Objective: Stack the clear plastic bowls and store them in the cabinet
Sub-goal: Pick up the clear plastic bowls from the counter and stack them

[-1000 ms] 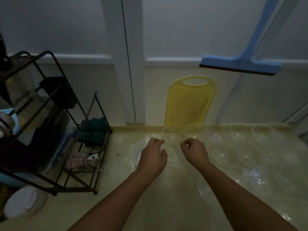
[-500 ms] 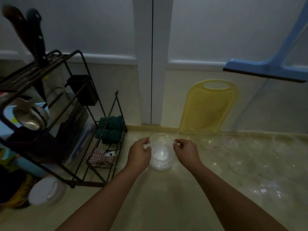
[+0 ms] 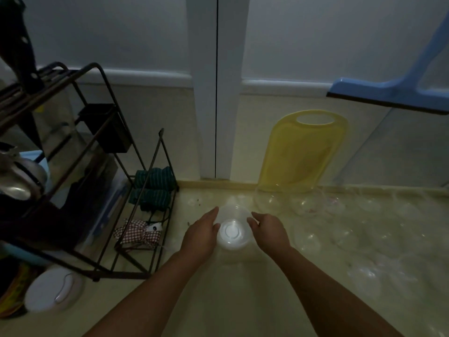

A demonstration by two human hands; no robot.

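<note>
Left hand (image 3: 202, 235) and right hand (image 3: 268, 231) cup a clear bowl stack (image 3: 232, 229) from either side above the bench (image 3: 238, 300), steadying it, likely for nesting; loose bowls (image 3: 303, 205) scattered right.

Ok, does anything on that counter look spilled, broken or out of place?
Nothing looks broken or clearly spilled. Both hands, left hand and right hand, hold one clear bowl. Loose clear bowls lie scattered unstacked on the counter, some under the leaning yellow cutting board. A few dark specks sit near the wall.
</note>
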